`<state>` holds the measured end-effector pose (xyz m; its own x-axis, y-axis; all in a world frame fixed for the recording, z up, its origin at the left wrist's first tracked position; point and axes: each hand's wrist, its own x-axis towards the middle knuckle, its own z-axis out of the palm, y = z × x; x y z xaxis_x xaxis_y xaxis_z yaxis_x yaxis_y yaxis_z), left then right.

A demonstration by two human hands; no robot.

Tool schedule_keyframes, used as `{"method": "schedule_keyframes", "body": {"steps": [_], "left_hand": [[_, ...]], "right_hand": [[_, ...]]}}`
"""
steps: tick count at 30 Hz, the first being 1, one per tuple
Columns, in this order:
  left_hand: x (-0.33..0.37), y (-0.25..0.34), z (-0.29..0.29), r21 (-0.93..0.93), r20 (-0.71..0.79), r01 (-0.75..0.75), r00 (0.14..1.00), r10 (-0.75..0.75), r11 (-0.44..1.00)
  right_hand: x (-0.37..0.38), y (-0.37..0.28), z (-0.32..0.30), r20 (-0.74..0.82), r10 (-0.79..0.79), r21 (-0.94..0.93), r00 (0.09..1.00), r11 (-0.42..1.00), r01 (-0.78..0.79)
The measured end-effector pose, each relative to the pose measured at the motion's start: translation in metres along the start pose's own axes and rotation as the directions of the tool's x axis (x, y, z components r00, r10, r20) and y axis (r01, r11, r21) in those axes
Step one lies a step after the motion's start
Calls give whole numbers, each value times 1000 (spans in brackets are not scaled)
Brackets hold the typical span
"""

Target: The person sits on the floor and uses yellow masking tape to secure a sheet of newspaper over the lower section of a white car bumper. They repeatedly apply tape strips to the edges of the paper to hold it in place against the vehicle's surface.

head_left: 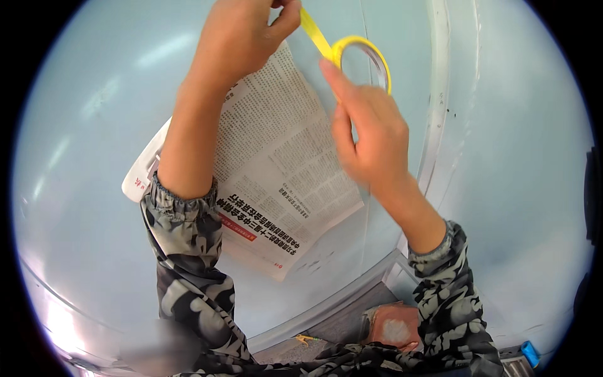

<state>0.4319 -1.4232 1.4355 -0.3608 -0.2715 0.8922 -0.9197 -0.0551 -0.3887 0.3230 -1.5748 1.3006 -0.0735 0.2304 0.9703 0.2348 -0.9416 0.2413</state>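
A roll of yellow tape (383, 60) is in my right hand (374, 129), which grips it at its lower left rim with the index finger stretched along the edge. From the roll, a short yellow strip (316, 34) runs up to my left hand (242, 41), whose closed fingers pinch its free end near the upper edge of the view. Below both hands a newspaper sheet (295, 160) lies slanted on a glossy pale blue surface (94, 188). My left forearm hides part of the sheet. Beside that forearm, a white rounded piece (139, 176) shows at the sheet's left edge.
A pale raised seam (433, 144) runs down the right side of the surface and curves along its near edge. Lower down lie a reddish packet (394, 327), a small yellow object (306, 340) and a blue cylinder (530, 354). Dark objects stand at the right rim.
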Motion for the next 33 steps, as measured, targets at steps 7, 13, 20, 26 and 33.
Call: {"method": "schedule_keyframes", "body": {"steps": [7,13,20,26,33], "left_hand": [[3,17,8,103,151,117,980,-132,988],[8,26,18,241,209,119,963,-171,963],[-1,22,29,313,215,90,963,-163,945],[-6,14,41,347,215,48,968,-130,937],[-7,23,57,317,93,119,983,-156,941]], "right_hand": [[-36,-1,-10,219,222,-141,950,971,-194],[-36,13,-5,307,231,-201,923,964,-174],[-44,17,7,341,226,-233,912,961,-151],[-47,23,12,367,233,-260,900,955,-141],[-46,29,7,424,273,-299,863,942,-151]]}}
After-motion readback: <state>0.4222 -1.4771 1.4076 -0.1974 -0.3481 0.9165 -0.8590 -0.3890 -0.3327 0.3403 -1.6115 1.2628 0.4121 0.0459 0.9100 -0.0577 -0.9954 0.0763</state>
